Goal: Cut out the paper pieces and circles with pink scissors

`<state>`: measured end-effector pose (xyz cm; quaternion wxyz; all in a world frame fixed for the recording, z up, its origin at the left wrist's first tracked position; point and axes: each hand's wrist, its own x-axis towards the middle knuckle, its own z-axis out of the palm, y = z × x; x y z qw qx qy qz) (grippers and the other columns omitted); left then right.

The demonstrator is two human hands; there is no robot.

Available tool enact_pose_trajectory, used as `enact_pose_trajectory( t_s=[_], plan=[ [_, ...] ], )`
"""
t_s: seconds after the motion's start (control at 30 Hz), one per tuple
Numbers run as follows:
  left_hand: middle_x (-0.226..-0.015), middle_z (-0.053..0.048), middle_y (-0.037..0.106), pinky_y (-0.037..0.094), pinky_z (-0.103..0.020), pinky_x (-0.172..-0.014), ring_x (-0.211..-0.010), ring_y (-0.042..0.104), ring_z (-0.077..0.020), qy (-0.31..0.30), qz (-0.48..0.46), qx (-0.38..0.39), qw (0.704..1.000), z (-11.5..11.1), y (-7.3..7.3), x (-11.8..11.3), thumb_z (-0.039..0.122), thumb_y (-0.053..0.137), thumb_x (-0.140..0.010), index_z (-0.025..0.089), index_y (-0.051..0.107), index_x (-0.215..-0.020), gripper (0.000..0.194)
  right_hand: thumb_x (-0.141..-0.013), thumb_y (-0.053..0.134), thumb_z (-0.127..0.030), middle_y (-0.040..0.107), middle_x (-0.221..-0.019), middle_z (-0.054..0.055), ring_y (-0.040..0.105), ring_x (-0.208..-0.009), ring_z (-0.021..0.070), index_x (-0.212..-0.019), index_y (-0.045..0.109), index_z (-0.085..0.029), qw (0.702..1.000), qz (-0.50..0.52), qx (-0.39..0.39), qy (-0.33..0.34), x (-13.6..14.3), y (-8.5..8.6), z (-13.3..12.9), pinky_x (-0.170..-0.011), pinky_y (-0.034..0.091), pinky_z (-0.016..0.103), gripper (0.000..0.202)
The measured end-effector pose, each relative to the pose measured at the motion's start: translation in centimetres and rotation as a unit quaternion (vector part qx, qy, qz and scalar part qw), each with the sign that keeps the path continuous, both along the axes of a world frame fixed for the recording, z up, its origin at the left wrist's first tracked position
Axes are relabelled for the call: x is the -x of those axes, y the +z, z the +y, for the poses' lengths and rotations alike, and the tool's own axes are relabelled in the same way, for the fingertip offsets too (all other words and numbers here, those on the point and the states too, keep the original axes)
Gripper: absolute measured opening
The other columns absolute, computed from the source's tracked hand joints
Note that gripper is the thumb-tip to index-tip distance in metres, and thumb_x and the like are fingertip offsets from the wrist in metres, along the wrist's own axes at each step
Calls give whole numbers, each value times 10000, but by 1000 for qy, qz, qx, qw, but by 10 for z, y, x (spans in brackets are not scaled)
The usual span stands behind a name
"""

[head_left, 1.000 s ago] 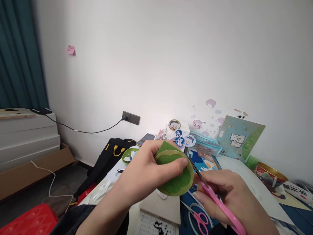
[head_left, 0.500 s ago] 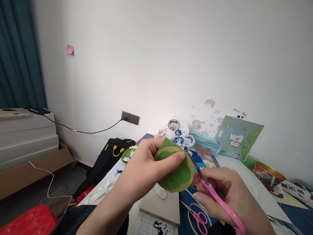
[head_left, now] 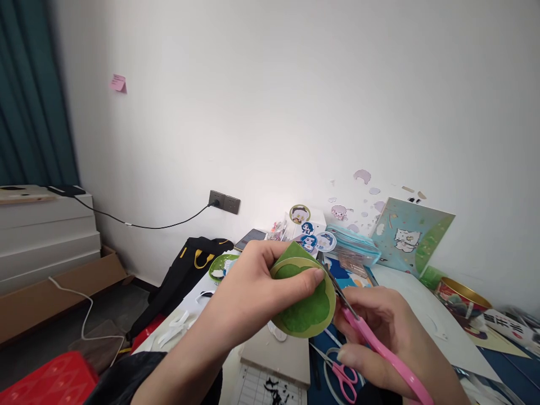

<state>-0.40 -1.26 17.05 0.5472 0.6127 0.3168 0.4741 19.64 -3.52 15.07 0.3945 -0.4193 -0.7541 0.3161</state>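
My left hand (head_left: 270, 281) pinches a green paper piece (head_left: 306, 309) with a pale rounded border, thumb on its face and the fingers hidden behind. An uncut corner still sticks up at the top of the paper. In my right hand (head_left: 379, 332) is a pair of pink-handled scissors (head_left: 388, 357); their dark blades lie along the paper's upper right edge, slightly apart. A second pair of pink scissors (head_left: 345, 381) lies on the table below, by a coiled white cable.
Below the paper is a beige block (head_left: 278, 360) beside a gridded mat with black scraps. Round character cutouts (head_left: 307, 242), a clear blue-edged pouch (head_left: 354, 247) and a printed folder (head_left: 415, 239) stand against the wall. A gold-rimmed tin (head_left: 464, 295) sits at right; a black bag (head_left: 179, 275) is at left.
The green paper has shifted slightly right and down in my left hand. My right thumb has moved away from the fingers, and the scissors' blades have opened somewhat.
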Motion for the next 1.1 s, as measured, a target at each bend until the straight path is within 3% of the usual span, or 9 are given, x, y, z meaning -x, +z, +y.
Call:
enact_pose_trajectory(
  t_s=[0.13,0.53,1.1],
  plan=[
    [-625,-22,662,448,-198,-497,-548,577,-123,-5,16,1,1000,0,0,1,359,707,-740,130,655,-670,245,-636,727,-336,422,-582,-23,458,-553,166,-606,550,-196,999,-34,-2,-18,2,3,0,-471,378,253,228],
    [-612,-9,647,447,-188,-491,-539,567,-113,-1,23,10,1000,2,1,1,350,709,-728,131,650,-656,238,-755,497,-156,240,-585,-69,253,-521,102,-611,307,-228,994,-92,-9,60,8,10,2,-438,237,230,249],
    [-552,4,636,451,-178,-473,-504,561,-108,-16,32,41,999,-3,13,0,206,721,-665,131,656,-596,121,-748,515,-113,228,-560,-66,259,-487,88,-575,282,-224,986,-163,-23,28,4,9,3,-398,212,221,311]
  ],
)
